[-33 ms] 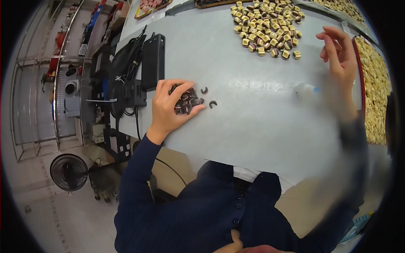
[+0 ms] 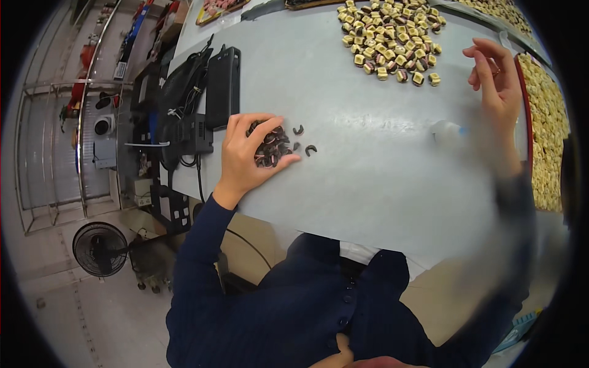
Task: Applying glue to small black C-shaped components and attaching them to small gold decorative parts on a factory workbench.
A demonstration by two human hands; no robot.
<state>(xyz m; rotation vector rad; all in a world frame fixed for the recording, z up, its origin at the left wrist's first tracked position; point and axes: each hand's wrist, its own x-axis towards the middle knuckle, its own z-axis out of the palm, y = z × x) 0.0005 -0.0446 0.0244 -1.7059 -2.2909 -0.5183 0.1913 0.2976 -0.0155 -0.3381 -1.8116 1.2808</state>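
My left hand [image 2: 245,147] is curled around a small heap of dark brown, C-shaped pieces [image 2: 272,147] on the table, with pinkish edges showing on some. Thumb and fingers arch around the heap, and the palm side is hidden. Just past the fingertips lie a few loose dark pieces [image 2: 311,149]. My right hand [image 2: 496,76] is raised over the table's right side, fingers loosely bent and apart, with nothing visible in it. Beyond it, at the far middle, spreads a pile of small cream-and-brown square pieces [image 2: 392,40].
A black box-shaped device [image 2: 223,89] with cables and a black adapter [image 2: 200,134] stands left of my left hand. On the right is a red-edged tray [image 2: 546,135] of pale yellow pieces. A whitish blur [image 2: 446,131] lies near my right wrist. More trays line the far edge.
A small dark piece near my left thumb now sits slightly apart from the heap. Both hands keep nearly the same place.
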